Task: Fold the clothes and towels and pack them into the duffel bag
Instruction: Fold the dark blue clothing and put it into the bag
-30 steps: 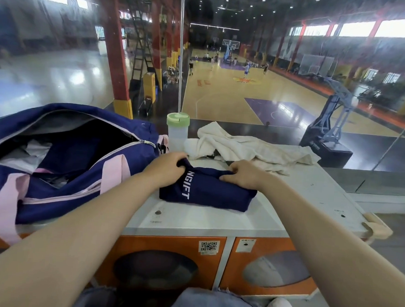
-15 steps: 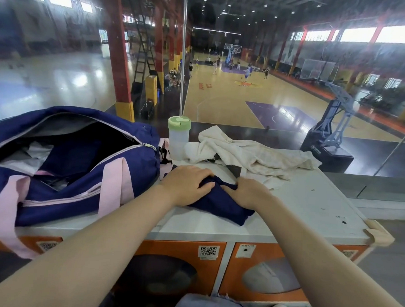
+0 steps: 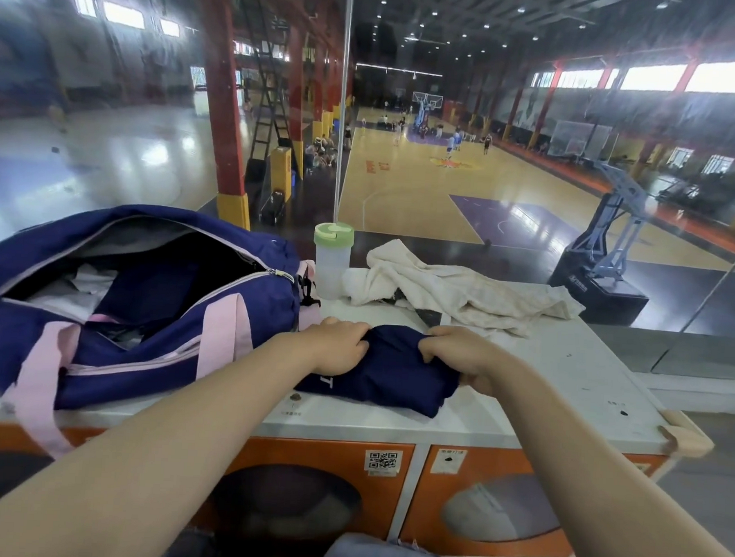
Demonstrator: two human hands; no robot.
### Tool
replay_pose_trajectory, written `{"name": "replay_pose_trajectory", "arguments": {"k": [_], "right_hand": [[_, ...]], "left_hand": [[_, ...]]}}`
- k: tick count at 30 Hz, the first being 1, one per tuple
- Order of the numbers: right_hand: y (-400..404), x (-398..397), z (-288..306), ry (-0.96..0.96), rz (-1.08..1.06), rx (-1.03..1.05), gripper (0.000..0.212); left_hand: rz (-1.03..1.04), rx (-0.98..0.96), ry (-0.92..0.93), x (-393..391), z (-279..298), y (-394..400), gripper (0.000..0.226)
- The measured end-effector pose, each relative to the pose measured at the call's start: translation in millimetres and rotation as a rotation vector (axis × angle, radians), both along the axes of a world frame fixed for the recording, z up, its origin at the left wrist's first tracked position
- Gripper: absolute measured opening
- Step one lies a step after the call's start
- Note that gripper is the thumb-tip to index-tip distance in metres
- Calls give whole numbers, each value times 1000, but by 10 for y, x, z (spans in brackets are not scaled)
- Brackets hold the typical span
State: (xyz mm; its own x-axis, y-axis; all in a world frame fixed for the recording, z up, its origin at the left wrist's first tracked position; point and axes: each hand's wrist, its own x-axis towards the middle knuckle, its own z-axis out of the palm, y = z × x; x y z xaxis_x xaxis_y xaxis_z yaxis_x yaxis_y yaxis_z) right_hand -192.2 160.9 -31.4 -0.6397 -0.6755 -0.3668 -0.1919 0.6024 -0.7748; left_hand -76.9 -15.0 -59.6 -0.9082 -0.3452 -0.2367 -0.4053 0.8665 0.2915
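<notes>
A folded navy garment with white lettering lies on the white counter top. My left hand grips its left end and my right hand grips its right end; both pinch the cloth. To the left sits the navy duffel bag with pink straps, its zip wide open, with white and dark cloth inside. A crumpled cream towel lies unfolded behind the garment.
A clear bottle with a green lid stands between the bag and the towel. The counter tops orange lockers with round windows. A glass pane behind the counter looks over a basketball court. The counter's right corner has a padded guard.
Both hands have bunched the navy garment into a tighter bundle and shifted it slightly; the lettering is now mostly hidden under my left hand. The head camera tilted a little.
</notes>
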Motion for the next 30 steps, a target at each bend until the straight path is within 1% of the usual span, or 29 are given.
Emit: {"name": "replay_pose_trajectory", "arguments": {"k": [1, 3, 6, 8, 11, 12, 14, 16, 17, 18, 20, 21, 23, 24, 25, 27, 29, 30], "right_hand": [[-16, 39, 45, 20, -6, -33, 12], [-52, 122, 135, 78, 1, -126, 20], [-119, 260, 314, 162, 74, -210, 25], [-162, 337, 448, 226, 157, -235, 26], [-240, 442, 639, 245, 237, -272, 32], [-266, 471, 694, 247, 245, -276, 32], [-315, 534, 795, 240, 258, -282, 30], [-370, 581, 874, 217, 253, -315, 29], [-401, 616, 907, 190, 248, -340, 26], [-439, 653, 929, 154, 247, -366, 23], [-530, 713, 942, 69, 209, -412, 28], [-584, 735, 932, 16, 169, -437, 31], [-686, 800, 894, -142, 73, -505, 27], [-734, 847, 858, -258, 34, -548, 23], [-782, 906, 814, -377, -3, -599, 23], [-885, 1034, 688, -541, -72, -701, 36], [-984, 1210, 557, -567, -68, -722, 42], [-1028, 1320, 497, -545, -19, -693, 45]], "left_hand": [[-42, -2, 49, 24, 13, 7, 43], [-122, 71, 156, 108, 60, 32, 58], [-199, 336, 329, 284, 235, 128, 74], [-199, 494, 358, 406, 345, 166, 77], [-125, 629, 338, 566, 445, 190, 70], [-86, 712, 344, 617, 467, 200, 66], [-15, 911, 379, 729, 509, 222, 47], [56, 1056, 394, 845, 516, 201, 27], [95, 1101, 401, 909, 509, 183, 25], [140, 1127, 413, 973, 506, 159, 29], [209, 1148, 450, 1091, 489, 98, 35], [242, 1157, 481, 1147, 477, 62, 34], [327, 1216, 577, 1267, 449, -16, 28], [376, 1237, 635, 1337, 434, -54, 27], [413, 1241, 690, 1405, 412, -103, 28], [467, 1212, 798, 1535, 379, -192, 29], [508, 1140, 896, 1670, 383, -267, 23], [530, 1090, 936, 1727, 394, -299, 21]]}}
